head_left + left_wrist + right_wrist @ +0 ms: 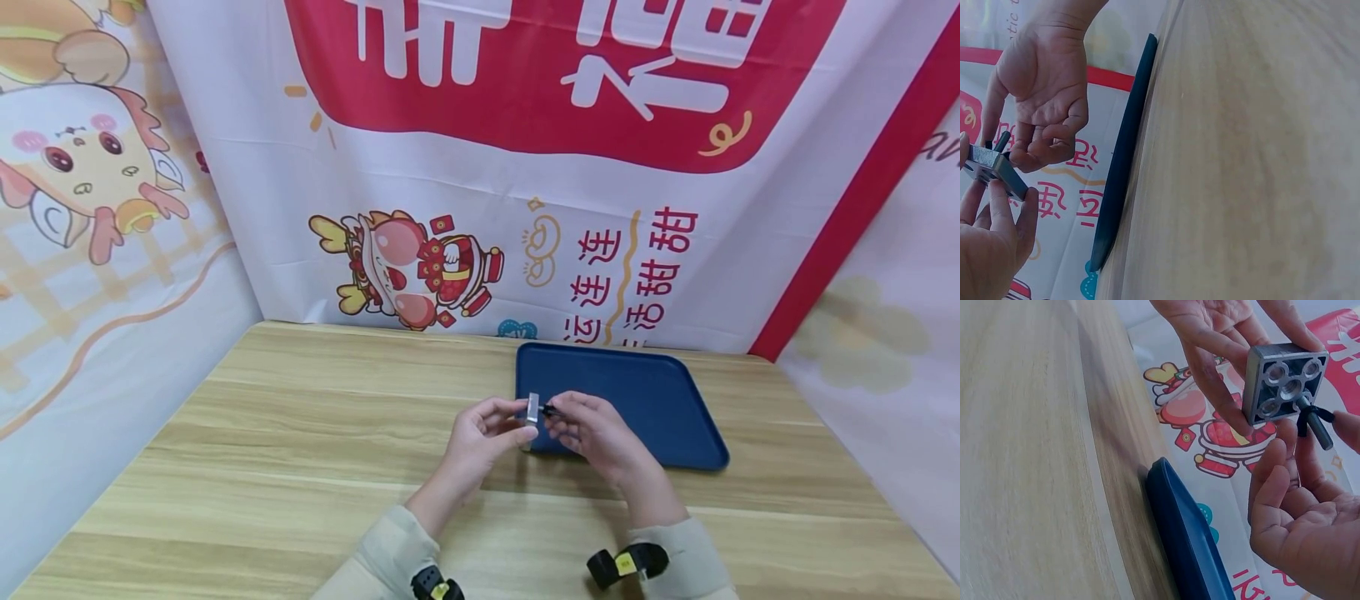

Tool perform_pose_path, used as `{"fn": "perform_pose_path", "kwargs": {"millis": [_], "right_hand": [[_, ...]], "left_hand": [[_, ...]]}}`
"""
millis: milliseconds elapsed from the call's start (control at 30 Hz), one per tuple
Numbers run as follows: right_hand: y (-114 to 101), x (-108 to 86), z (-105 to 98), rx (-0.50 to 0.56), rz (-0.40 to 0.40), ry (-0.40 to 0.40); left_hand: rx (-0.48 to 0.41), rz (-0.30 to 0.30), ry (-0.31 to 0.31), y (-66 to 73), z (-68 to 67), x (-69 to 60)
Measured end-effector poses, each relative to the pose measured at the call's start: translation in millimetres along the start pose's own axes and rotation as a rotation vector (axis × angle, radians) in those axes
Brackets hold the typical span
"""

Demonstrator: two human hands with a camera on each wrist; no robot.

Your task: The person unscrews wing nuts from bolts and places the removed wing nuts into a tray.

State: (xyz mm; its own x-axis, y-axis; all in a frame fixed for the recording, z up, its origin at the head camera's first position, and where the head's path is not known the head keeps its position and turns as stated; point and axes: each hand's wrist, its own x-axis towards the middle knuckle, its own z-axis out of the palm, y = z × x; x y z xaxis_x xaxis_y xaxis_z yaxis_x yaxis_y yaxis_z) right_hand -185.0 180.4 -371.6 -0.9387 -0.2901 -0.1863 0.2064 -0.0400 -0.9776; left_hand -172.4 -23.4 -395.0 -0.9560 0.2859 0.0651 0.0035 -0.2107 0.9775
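Note:
A square grey metal block (1285,387) with several round holes in its face is held up over the near left edge of the tray. My left hand (480,437) grips it by its edges, thumb on one side and fingers on the other. From one corner hole sticks a threaded metal rod (1322,436), and a black wing nut (1314,412) sits around it. The fingertips of my right hand (600,433) pinch the wing nut's wings, its other fingers loosely curled below. In the left wrist view, the block hides part of the left fingers.
A dark blue tray (637,400) lies on the wood-grain table (300,467), right of centre near the back edge. Behind the table hangs a printed red and white cloth (450,175), with more printed cloth at both sides. Black straps (630,563) circle both wrists.

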Motion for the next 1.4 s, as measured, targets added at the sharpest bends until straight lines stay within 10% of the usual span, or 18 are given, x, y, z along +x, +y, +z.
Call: {"fn": "perform_pose_path", "kwargs": {"millis": [567, 1067, 1400], "right_hand": [[-0.1, -1.4, -3.3, -0.153, -0.106, 0.004], [1.7, -0.1, 7.4, -0.574, -0.452, 0.058], [-3.6, -3.5, 6.9, -0.465, -0.227, 0.071]], "left_hand": [[0.016, 0.001, 0.005, -0.4, 0.4, 0.1], [0.003, -0.001, 0.009, -1.4, -1.4, 0.9], [0.007, 0.009, -0.001, -1.3, -1.7, 0.9]]}}
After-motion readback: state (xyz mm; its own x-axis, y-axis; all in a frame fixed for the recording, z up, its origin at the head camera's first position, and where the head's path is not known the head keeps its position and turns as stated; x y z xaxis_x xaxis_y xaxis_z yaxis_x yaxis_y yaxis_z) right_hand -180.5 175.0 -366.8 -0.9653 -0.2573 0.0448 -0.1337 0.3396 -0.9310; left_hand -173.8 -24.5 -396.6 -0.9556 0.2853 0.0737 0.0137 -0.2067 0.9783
